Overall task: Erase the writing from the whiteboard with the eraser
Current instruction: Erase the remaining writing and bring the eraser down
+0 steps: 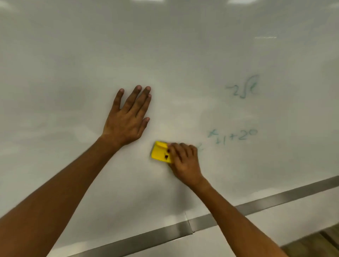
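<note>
Gripping a yellow eraser (161, 152), the right hand (185, 161) has its fingers curled over the eraser's right end and holds it against the whiteboard (73, 64), low on the board and just below the left hand (128, 117). That left hand lies flat on the board with fingers straight and slightly spread, palm pressed to the surface, grasping nothing. Faint green writing (233, 136) sits to the right of the eraser, near the right hand's knuckles, and a second patch of green marks (243, 88) lies higher up, well apart from both hands. Both are blurred; the lower one seems to include a plus sign and a 2. Pale smears show on the board around the hands. A grey metal strip (275, 200) runs along the board's bottom edge, slanting across the view, with a white panel under it. At the lower right corner a bit of wood-toned floor (319, 245) shows. Bright reflections of ceiling lights (240, 1) sit along the board's top.
</note>
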